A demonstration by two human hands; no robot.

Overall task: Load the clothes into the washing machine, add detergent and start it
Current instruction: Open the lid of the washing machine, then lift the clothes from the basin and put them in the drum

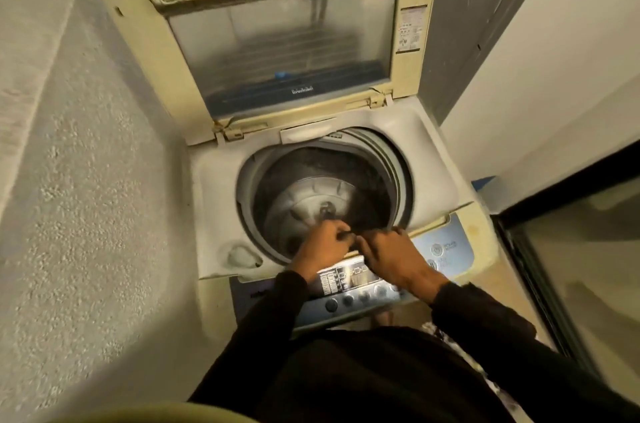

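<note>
A yellowed top-loading washing machine (214,200) stands in front of me with its lid (284,51) folded up and back. The drum (311,194) is open and its grey pulsator shows at the bottom. My left hand (322,244) and my right hand (391,258) are close together over the drum's front rim. Both pinch a dark piece of cloth (349,236). A dark mass (374,204), blurred, lies in the right side of the drum below them. Whether it is the same cloth I cannot tell.
The control panel (356,287) with a row of round knobs runs along the front edge under my wrists. A rough plastered wall (79,197) closes the left side. A black-framed glass door (571,249) stands at the right, with something blue (485,183) behind the machine.
</note>
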